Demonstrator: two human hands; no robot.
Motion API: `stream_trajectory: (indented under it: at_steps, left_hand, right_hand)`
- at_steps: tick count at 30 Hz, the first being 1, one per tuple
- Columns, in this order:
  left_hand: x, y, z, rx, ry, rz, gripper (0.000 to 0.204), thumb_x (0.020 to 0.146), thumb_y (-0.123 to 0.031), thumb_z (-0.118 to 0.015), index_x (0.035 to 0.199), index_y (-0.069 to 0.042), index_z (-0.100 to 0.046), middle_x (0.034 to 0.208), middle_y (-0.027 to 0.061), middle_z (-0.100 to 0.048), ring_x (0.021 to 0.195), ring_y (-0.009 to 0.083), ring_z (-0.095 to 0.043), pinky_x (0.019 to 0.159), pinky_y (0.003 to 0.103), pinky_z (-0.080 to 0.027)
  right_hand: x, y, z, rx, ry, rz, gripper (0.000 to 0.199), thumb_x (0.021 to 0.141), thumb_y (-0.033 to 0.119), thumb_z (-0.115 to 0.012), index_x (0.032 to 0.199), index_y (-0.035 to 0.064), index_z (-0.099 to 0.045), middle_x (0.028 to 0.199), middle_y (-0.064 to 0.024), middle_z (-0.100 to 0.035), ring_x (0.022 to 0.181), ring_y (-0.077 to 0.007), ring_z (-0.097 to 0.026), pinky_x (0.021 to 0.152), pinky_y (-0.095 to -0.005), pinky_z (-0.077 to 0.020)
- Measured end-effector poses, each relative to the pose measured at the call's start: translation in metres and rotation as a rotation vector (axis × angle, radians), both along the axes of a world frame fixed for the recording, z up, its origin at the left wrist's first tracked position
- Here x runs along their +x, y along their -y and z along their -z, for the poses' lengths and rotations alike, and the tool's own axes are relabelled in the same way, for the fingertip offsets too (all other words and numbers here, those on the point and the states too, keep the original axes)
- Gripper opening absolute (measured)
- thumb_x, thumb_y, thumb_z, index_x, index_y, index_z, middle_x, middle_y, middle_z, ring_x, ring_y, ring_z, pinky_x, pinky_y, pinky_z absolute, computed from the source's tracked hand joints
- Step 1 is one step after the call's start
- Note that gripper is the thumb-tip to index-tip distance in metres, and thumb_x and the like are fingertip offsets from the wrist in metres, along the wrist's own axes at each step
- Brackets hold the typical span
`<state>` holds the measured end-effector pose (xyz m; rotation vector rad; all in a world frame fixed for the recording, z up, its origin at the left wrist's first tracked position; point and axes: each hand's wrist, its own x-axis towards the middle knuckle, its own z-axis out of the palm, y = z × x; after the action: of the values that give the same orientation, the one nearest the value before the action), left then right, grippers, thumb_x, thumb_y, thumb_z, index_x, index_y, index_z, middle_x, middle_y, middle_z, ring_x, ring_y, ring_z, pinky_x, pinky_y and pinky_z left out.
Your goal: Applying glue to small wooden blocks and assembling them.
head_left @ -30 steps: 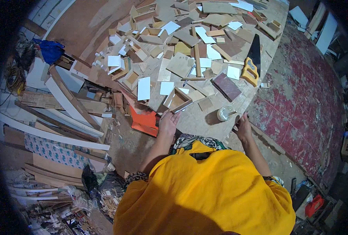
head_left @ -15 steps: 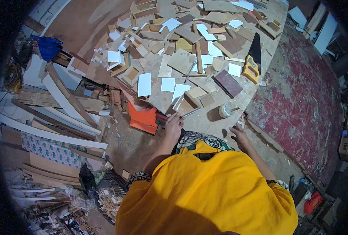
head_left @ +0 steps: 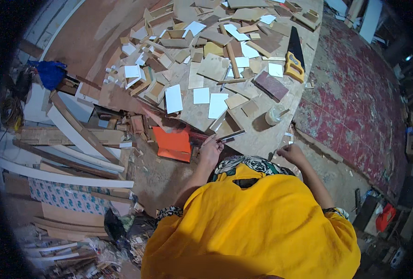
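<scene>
My left hand [head_left: 211, 149] is at the table's near edge, its fingers closed on the near side of a small open wooden box [head_left: 236, 122]. The box has thin walls and a dark strip along its near edge. Off the table's edge, in front of my body, my right hand [head_left: 292, 154] is closed, fingertips pinched together. Whatever is between them is too small to make out. A clear plastic cup [head_left: 274, 115] with a stick in it stands on the table between the box and the right-hand edge. White rectangular pieces [head_left: 218, 106] lie just beyond the box.
A handsaw [head_left: 295, 56] with a yellow handle lies at the table's right edge. A dark red block [head_left: 270, 85], wood offcuts and several small boxes [head_left: 176, 38] cover the table. An orange sheet [head_left: 173, 144] hangs left of my left hand. Curved boards [head_left: 67, 173] are stacked at left.
My right hand has gone from spread fingers to a closed pinch. My left hand stays at the box, whose near edge now looks dark instead of pale. The whole view has shifted slightly.
</scene>
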<state>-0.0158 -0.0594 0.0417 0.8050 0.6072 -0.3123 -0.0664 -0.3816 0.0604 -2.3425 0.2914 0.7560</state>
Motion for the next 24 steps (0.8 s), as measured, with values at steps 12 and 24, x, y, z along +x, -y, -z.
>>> stream_trajectory:
  at_steps: [12, 24]
  left_hand:
    - [-0.016, -0.086, -0.014, 0.299, 0.15, 0.472, 0.026, 0.069, -0.024, -0.065, 0.09, -0.01, -0.06, 0.088, 0.0012, -0.059, 0.091, 0.0142, -0.049, 0.079, 0.035, -0.033]
    - [0.03, -0.101, -0.03, 0.298, 0.151, 0.94, 0.03, 0.064, -0.022, -0.067, 0.091, -0.011, -0.06, 0.083, -0.0016, -0.058, 0.088, 0.0114, -0.049, 0.076, 0.036, -0.033]
  right_hand:
    - [0.023, -0.141, -0.079, 1.206, -0.114, 0.346, 0.055, 0.086, 0.037, -0.049, 0.133, 0.0178, -0.028, 0.106, -0.0045, -0.054, 0.094, -0.0149, -0.05, 0.08, -0.0334, -0.0395]
    - [0.019, -0.174, -0.033, 1.132, -0.166, 0.521, 0.042, 0.085, 0.027, -0.049, 0.124, 0.0137, -0.041, 0.093, -0.0074, -0.057, 0.078, -0.0189, -0.055, 0.065, -0.0332, -0.0452]
